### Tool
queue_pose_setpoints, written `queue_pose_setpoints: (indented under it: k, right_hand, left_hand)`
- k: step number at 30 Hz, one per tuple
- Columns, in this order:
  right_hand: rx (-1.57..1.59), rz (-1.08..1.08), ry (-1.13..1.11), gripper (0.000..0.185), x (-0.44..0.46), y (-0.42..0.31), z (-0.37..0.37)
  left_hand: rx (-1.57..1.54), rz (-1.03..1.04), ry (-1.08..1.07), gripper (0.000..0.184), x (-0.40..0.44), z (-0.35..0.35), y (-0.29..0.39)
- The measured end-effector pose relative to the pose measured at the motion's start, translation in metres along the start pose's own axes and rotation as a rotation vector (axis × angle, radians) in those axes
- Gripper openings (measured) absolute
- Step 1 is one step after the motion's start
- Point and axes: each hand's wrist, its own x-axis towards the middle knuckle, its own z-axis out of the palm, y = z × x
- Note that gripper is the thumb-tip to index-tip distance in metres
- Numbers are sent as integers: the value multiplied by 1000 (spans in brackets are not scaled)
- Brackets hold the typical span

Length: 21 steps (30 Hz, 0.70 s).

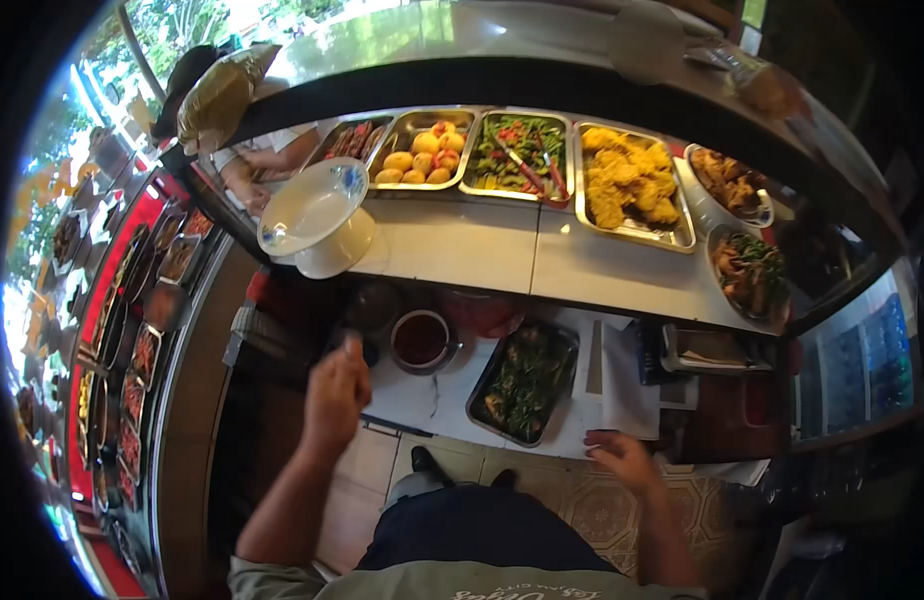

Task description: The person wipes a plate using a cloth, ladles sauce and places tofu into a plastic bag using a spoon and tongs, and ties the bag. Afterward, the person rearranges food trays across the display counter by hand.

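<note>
My left hand [337, 392] is raised over the left end of the lower white shelf, its fingers closed. Whatever lies between them, if anything, is too small to make out. A cup of dark red liquid [420, 338] stands just right of it. By the front edge of the shelf, my right hand [624, 458] has its fingers apart and holds nothing. To its left sits a metal tray of dark leafy greens [527, 382]. White paper sheets [630, 380] lie just beyond that hand.
On the upper counter [472, 235] stand a white pedestal bowl [317, 215], a tray of eggs [419, 150], greens with tongs [522, 155], yellow fried food [630, 180] and bowls of other dishes [747, 270]. Another person's arm [257, 165] shows behind. More food trays [132, 390] line the left.
</note>
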Motion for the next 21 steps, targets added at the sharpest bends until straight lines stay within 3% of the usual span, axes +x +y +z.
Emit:
queue_pose_setpoints:
  k: [1,3,5,6,7,8,9,10,13,17,21]
  right_hand:
    - [11,20,35,39,20,59,4]
    - [65,99,97,42,49,135,24]
    - [108,177,105,46,59,172,43]
    - [177,197,170,50,73,181,47]
    - [239,213,219,55,93,192,49]
    - [101,220,162,53,118,243,29]
    - [-40,209,116,52,151,278,20]
    - [90,262,136,48,159,253,30]
    - [295,341,307,33,150,205,40]
    - [280,333,267,26,160,196,41]
    - [254,383,224,38,174,221,26]
  left_hand:
    - [-20,-117,44,35,-7,-3,-45]
    - [237,-289,152,30,-27,-15,-161]
    - [373,-416,137,31,-67,-30,-256]
    - [660,-461,22,38,-92,-43,-283]
    - [935,-526,-87,49,-114,-57,-297]
    - [928,-579,23,49,-135,-75,-298]
    - [1014,-707,-184,55,-158,-91,-297]
    - [1074,-833,-416,61,-177,-104,-296]
    - [912,-938,-82,60,-225,-145,-315]
    - [622,-990,277,57,-254,-162,-324]
    - [652,-1000,186,58,-258,-162,-321]
